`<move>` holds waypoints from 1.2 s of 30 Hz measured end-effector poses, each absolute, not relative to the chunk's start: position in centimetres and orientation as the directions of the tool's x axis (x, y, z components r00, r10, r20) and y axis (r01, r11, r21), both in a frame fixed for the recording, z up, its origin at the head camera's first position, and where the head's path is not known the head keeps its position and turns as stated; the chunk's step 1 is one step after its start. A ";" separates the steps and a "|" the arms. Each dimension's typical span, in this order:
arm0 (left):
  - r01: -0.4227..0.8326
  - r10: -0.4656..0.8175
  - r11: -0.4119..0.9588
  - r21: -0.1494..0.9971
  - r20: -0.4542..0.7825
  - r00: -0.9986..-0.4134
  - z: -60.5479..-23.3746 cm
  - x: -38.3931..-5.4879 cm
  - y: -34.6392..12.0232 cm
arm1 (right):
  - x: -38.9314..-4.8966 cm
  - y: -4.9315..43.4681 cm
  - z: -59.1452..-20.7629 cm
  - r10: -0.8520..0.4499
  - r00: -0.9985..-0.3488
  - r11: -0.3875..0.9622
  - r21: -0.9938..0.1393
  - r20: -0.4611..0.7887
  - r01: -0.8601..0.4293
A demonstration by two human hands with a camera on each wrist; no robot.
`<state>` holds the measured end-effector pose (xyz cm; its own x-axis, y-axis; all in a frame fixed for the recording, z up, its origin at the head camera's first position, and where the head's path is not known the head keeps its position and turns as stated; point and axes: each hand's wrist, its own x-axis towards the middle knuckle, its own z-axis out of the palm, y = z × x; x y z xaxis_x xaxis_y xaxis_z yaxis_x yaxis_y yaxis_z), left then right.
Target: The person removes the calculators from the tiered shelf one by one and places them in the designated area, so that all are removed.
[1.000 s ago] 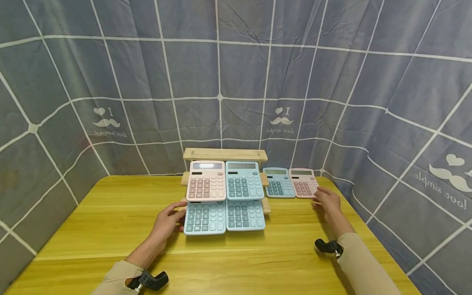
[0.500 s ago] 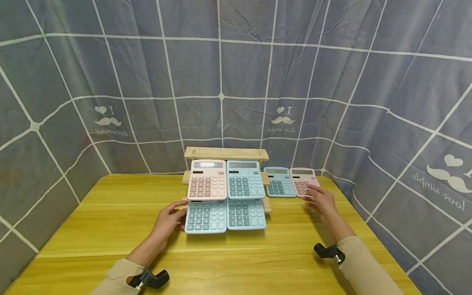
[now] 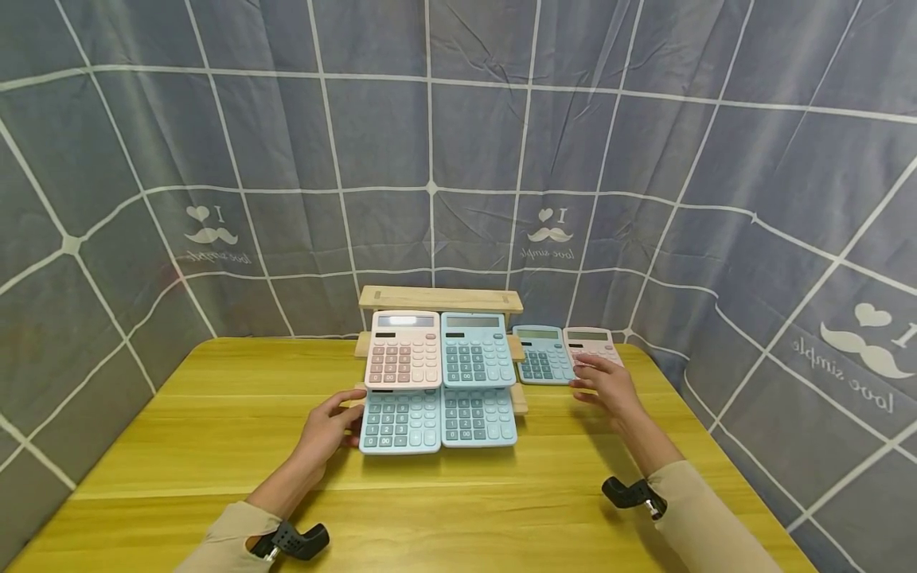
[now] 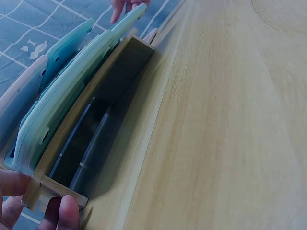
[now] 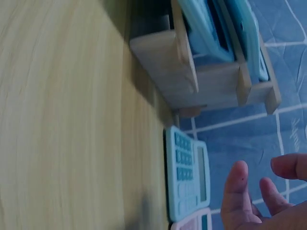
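A tiered wooden rack (image 3: 440, 299) stands on the table. On its upper tier sit a pink calculator (image 3: 403, 350) and a blue calculator (image 3: 477, 350); two more blue calculators (image 3: 399, 422) lean on the tier below. My left hand (image 3: 325, 434) holds the rack's left end, its fingers (image 4: 68, 213) around the wooden corner. To the right of the rack, a blue calculator (image 3: 542, 366) and a pink calculator (image 3: 586, 337) stand side by side. In front of this pair hovers my right hand (image 3: 609, 387), fingers apart and holding nothing, partly covering the pink one.
The yellow wood-grain table (image 3: 458, 509) spreads out in front of the rack. A grey curtain (image 3: 372, 135) with white lines hangs behind and at both sides. Each wrist carries a black device (image 3: 297, 543).
My right hand has moved left, from the right edge of the standing pink calculator to in front of it. The left hand stays at the rack's end. The calculators have not moved.
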<state>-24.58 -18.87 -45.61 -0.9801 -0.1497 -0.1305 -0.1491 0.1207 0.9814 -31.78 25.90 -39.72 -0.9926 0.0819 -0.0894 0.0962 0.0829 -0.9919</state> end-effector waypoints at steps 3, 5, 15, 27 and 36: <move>-0.148 -0.149 0.119 0.982 -0.130 -0.980 -45.6 -24.6 -18.9 | -31.6 25.4 -39.5 0.036 -0.997 0.073 -0.995 -0.064 0.066; -0.147 -0.148 0.119 0.982 -0.129 -0.981 -45.6 -24.6 -18.9 | -31.5 25.0 -39.3 0.013 -0.998 0.077 -0.996 -0.054 0.055; -0.146 -0.146 0.126 0.981 -0.127 -0.981 -45.7 -24.6 -18.9 | -30.7 23.0 -38.4 -0.059 -0.997 0.124 -0.992 -0.040 0.032; -0.148 -0.146 0.123 0.981 -0.130 -0.981 -45.6 -24.5 -18.8 | -30.1 20.7 -37.8 -0.111 -0.993 0.144 -0.989 -0.040 0.024; -0.143 -0.145 0.114 0.983 -0.126 -0.981 -45.6 -24.6 -18.9 | -30.0 19.4 -37.8 -0.142 -0.989 0.167 -0.986 -0.052 0.028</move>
<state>-24.55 -18.86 -45.64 -0.9814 -0.1450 -0.1255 -0.1426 0.1138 0.9832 -30.01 19.42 -37.81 -0.9885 -0.1419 -0.0517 0.0277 0.1665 -0.9856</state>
